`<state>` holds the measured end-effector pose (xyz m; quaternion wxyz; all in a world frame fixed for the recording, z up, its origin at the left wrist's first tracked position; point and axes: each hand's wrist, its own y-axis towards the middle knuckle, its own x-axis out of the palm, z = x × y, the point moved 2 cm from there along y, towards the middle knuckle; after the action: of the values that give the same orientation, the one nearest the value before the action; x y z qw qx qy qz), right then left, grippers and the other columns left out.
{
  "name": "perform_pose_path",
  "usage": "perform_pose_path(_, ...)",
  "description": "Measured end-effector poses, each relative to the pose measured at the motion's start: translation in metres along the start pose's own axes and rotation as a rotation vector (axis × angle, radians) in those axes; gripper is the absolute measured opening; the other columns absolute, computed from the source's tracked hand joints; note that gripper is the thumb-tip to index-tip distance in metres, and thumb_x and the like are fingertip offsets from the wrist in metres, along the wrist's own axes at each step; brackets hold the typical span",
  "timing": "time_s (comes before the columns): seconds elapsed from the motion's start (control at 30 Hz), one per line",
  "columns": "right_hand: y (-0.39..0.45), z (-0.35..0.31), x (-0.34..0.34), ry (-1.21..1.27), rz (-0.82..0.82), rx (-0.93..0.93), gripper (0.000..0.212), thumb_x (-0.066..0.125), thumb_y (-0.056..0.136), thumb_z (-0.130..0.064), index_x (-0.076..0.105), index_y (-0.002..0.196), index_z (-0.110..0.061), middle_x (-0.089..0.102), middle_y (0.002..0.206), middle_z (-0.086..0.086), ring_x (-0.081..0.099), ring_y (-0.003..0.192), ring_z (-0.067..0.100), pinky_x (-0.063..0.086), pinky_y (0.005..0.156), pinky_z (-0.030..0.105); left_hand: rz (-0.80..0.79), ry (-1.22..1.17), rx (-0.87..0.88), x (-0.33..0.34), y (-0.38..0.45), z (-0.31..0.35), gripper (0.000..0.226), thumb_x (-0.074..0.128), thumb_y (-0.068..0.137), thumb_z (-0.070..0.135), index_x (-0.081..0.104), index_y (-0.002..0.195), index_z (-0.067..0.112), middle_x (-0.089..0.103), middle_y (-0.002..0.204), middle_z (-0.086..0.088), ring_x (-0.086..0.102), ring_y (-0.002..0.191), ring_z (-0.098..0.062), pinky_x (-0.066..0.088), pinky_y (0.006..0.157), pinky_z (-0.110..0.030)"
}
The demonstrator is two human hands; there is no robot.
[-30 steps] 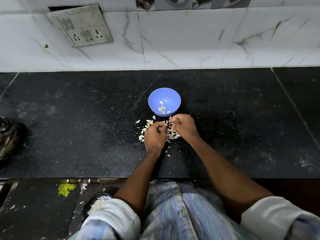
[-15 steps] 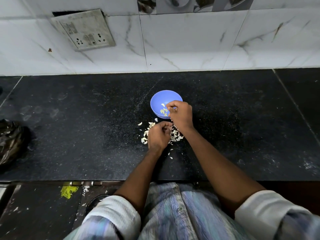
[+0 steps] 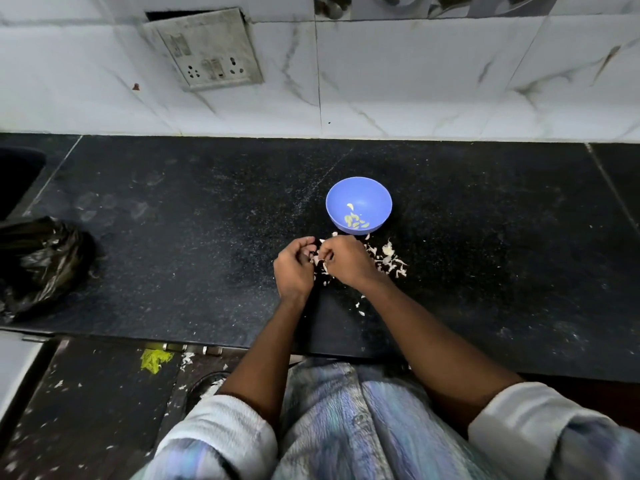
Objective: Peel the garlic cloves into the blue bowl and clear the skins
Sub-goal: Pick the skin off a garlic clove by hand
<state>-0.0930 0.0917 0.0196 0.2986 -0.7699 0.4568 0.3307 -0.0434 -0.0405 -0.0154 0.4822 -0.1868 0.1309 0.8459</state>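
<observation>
The black table runs across the middle of the frame, its far edge meeting the white tiled wall and its near edge cutting across just above the person's lap, with wide bare stone to the left and right of the work. Just right of centre sits the blue bowl, well clear of both edges, holding a few pale peeled garlic cloves gathered at its near side. Just below it the two hands meet over the table: the left hand has its fingers curled inward, and the right hand curls its fingers toward it, the two pinching a small pale piece between them; whether it is a clove or skin I cannot tell. Loose skins lie scattered on the table to the right of the right hand and a few more below it. At the left edge of the frame a crumpled black bag sits near the table's front edge. A switch plate hangs on the wall at upper left.
</observation>
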Motion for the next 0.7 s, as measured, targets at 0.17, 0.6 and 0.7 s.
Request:
perform_pose_path(0.17, 0.0, -0.001, 0.012, 0.003, 0.042, 0.106, 0.026, 0.069, 0.075, -0.002, 0.074, 0.083, -0.027, 0.074, 0.089, -0.002, 0.07, 0.087, 0.025, 0.059, 0.077, 0.039, 0.004, 0.042, -0.034, -0.014, -0.002, -0.014, 0.034, 0.063, 0.095, -0.005, 0.08, 0.114, 0.017, 0.079, 0.1, 0.011, 0.069, 0.086, 0.012, 0.052, 0.081, -0.009)
perform_pose_path(0.6, -0.01, -0.011, 0.022, -0.29, -0.022, -0.039, 0.029, 0.063, 0.086, -0.003, 0.066, 0.11, -0.018, 0.062, 0.118, 0.005, 0.061, 0.111, 0.029, 0.05, 0.085, 0.038, -0.038, 0.085, -0.016, -0.015, -0.003, -0.012, 0.035, 0.06, 0.093, -0.002, 0.081, 0.11, 0.02, 0.079, 0.104, 0.01, 0.072, 0.094, -0.003, 0.05, 0.087, -0.01)
perform_pose_path(0.7, -0.015, -0.01, 0.026, -0.395, -0.028, -0.093, 0.042, 0.066, 0.085, -0.002, 0.057, 0.123, -0.015, 0.058, 0.126, 0.006, 0.055, 0.119, 0.028, 0.049, 0.093, 0.041, -0.041, 0.079, -0.023, -0.011, -0.001, -0.011, 0.033, 0.061, 0.093, 0.001, 0.081, 0.109, 0.021, 0.08, 0.105, 0.01, 0.073, 0.097, -0.006, 0.056, 0.091, -0.023)
